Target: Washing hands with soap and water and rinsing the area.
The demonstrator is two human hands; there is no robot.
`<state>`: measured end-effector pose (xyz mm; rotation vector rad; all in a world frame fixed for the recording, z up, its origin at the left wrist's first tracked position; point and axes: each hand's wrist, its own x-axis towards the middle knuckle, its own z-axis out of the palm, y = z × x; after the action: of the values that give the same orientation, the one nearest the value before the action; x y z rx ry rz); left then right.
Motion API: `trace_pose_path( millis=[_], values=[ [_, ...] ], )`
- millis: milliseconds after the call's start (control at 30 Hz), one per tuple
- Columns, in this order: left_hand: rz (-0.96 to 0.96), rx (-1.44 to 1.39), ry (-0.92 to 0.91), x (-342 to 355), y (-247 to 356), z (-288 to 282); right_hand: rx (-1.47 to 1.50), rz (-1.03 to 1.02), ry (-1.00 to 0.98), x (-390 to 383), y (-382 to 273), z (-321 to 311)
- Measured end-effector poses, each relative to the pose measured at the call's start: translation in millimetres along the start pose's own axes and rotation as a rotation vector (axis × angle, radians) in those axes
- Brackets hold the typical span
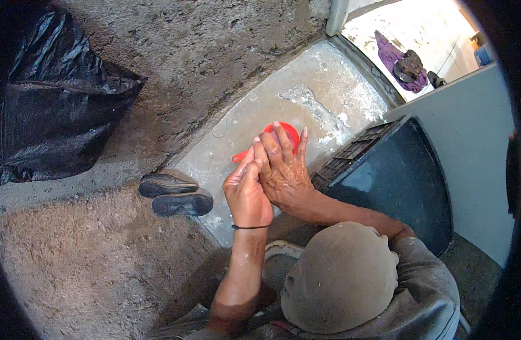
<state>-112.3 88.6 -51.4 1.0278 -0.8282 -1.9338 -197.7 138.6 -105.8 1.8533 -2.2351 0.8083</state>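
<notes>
Both hands meet, with wet skin, above the concrete floor. My left hand (249, 195), a dark band at its wrist, is closed against the thumb side of my right hand (286, 175). The right hand shows its back, its fingers stretched out and the little finger apart from the others; its thumb is hidden. Beyond and partly behind the right fingers stands a red cup-like vessel (293, 131). Its red handle (239, 157) sticks out to the left, and the fingers cover much of its opening.
Dark shoes (184, 204) lie to the left of my hands. A dark plastic crate (396, 181) rests tilted at the right. Black plastic sheeting (56, 113) hangs at the far left. Purple cloth (393, 56) lies beyond a doorway. A rounded grey cloth shape (339, 277) fills the near side.
</notes>
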Motion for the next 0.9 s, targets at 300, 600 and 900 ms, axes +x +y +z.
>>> trace_pose_path(
  millis=[300, 600, 900],
  values=[
    [0.015, -0.015, -0.039, 2.0, -0.4, -1.6, -0.008, -0.015, -0.008, 2.0, 1.5, -4.1],
    [0.265, 0.378, 0.058, 6.0, -9.5, 1.0, -0.015, -0.005, 0.052, 3.3, 1.6, -2.4],
    [0.254, 0.792, 0.276, 34.4, -30.8, -12.5, 0.002, -0.063, -0.130, -3.1, -1.2, 9.3]
  ],
)
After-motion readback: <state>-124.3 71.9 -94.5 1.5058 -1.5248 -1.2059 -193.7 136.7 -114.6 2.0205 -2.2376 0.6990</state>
